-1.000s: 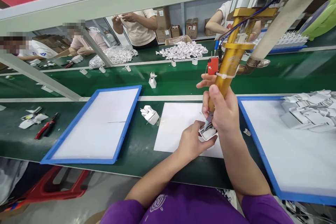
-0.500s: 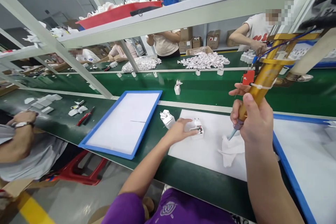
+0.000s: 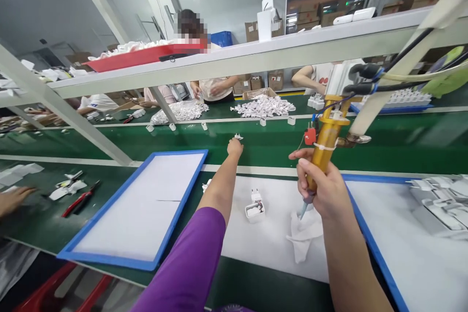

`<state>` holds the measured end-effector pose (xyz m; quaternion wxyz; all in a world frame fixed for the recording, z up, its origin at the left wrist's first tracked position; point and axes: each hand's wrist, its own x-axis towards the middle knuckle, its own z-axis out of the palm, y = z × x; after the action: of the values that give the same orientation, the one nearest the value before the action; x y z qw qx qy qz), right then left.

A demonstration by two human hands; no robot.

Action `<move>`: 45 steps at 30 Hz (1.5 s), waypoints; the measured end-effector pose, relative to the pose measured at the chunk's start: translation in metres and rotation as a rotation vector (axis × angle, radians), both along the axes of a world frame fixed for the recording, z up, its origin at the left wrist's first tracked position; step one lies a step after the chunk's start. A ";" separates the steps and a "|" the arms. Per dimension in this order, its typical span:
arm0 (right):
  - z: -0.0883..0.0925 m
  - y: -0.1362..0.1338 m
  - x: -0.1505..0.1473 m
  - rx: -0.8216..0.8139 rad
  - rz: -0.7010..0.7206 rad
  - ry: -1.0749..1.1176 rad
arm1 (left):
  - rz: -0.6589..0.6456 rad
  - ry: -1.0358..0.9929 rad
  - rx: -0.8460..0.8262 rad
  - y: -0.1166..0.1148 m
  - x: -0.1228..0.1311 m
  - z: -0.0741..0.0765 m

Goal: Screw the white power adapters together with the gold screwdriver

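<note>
My right hand (image 3: 321,187) is wrapped round a gold dispensing gun (image 3: 324,146) hung from hoses, its blue tip resting on a crumpled white tissue (image 3: 303,234). My left hand (image 3: 234,147) reaches far out over the green conveyor belt (image 3: 278,144) and closes on a small white plug part (image 3: 238,137). A white charger shell (image 3: 255,209) with its prongs up lies on the white sheet (image 3: 270,239) between my arms. Another white part (image 3: 205,185) shows just left of my left forearm.
A blue-framed white tray (image 3: 139,204) lies at left; another blue-framed tray (image 3: 409,248) with white shells (image 3: 438,200) at right. Red pliers (image 3: 80,200) and scraps lie far left, by a co-worker's hand (image 3: 12,198). People work behind piles of white parts (image 3: 261,106). A shelf rail (image 3: 234,61) crosses overhead.
My left hand let go of the charger shell on the white sheet and stretched forward to the conveyor belt. The gun stayed on the tissue. My view tilted up.
</note>
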<state>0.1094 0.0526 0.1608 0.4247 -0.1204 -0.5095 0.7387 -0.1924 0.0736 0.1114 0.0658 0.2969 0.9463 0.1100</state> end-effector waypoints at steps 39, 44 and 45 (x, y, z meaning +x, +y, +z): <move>0.012 -0.013 0.009 0.183 -0.107 -0.059 | -0.309 -0.505 0.717 -0.227 0.199 -0.074; 0.015 -0.024 0.006 0.150 -0.065 -0.030 | -0.550 -0.472 0.525 -0.235 0.199 -0.077; 0.015 -0.026 0.005 0.140 -0.055 -0.011 | -0.557 -0.453 0.486 -0.235 0.201 -0.077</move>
<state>0.1146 0.0263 0.1760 0.4495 -0.1084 -0.5585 0.6887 0.0082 -0.1618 0.0349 0.2270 0.5163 0.7382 0.3701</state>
